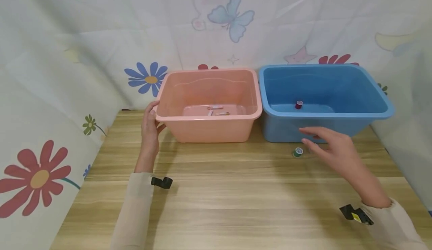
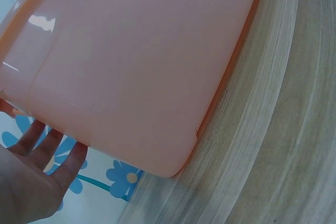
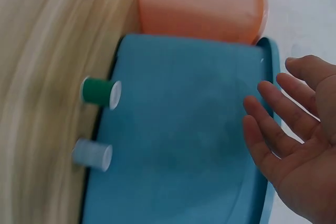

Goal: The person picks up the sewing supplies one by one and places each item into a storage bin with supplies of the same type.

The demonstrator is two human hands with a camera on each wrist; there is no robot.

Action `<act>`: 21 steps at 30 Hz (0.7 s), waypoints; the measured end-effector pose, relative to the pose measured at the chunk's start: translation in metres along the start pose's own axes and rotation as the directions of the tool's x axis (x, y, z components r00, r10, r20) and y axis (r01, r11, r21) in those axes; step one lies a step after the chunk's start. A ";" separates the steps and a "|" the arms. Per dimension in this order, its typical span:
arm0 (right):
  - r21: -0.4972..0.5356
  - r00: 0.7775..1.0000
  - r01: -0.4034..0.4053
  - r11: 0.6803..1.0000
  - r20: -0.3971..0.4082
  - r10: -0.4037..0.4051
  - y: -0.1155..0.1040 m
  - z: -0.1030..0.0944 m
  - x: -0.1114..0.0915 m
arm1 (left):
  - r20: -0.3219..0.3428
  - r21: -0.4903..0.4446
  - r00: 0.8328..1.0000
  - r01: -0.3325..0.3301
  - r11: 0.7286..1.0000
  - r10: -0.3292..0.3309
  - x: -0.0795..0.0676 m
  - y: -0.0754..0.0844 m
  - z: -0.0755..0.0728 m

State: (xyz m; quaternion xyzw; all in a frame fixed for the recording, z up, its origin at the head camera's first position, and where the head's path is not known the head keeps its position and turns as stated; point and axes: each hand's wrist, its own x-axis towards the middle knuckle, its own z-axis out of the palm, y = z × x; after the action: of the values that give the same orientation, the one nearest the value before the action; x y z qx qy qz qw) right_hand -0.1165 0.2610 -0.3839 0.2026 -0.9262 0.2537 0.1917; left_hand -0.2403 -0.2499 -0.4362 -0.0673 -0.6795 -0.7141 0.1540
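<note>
My left hand (image 1: pixel 150 131) holds the left rim of a pink plastic tub (image 1: pixel 210 130). In the left wrist view, its fingers (image 2: pixel 68 166) lie against the tub's end wall. My right hand (image 1: pixel 337 150) hovers in front of a blue plastic tub (image 1: pixel 280 128), fingers loosely bent and holding nothing. Close to its fingertips, a green thread spool (image 1: pixel 298 152) stands on the table. The right wrist view shows a pale blue-grey spool (image 3: pixel 92 154) beside the green one; my hand mostly hides it in the head view. Inside the blue tub is a dark red spool (image 1: pixel 299 104).
Several small slim pieces (image 1: pixel 215 107) lie on the pink tub's floor. Both tubs stand side by side at the back of a wood-grain table (image 1: pixel 216 190). Behind them hangs a white curtain (image 1: pixel 101 36) printed with flowers and a butterfly.
</note>
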 end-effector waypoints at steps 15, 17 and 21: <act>0.010 0.982 -0.123 0.992 0.145 0.120 0.032 0.007 -0.017 | 0.008 0.000 1.000 -0.001 1.000 0.001 0.002 0.000 -0.001; 0.020 0.979 -0.131 0.991 0.160 0.127 0.034 0.011 -0.018 | 0.008 0.001 1.000 -0.001 1.000 0.001 0.002 0.000 -0.001; 0.053 0.964 -0.175 0.983 0.213 0.160 0.037 0.018 -0.021 | 0.008 0.001 1.000 0.001 1.000 -0.001 0.001 0.001 -0.001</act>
State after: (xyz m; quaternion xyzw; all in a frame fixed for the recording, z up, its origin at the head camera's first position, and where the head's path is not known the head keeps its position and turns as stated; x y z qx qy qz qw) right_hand -0.1212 0.2864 -0.4222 0.1554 -0.9453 0.2795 0.0644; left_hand -0.2407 -0.2508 -0.4352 -0.0696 -0.6804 -0.7137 0.1511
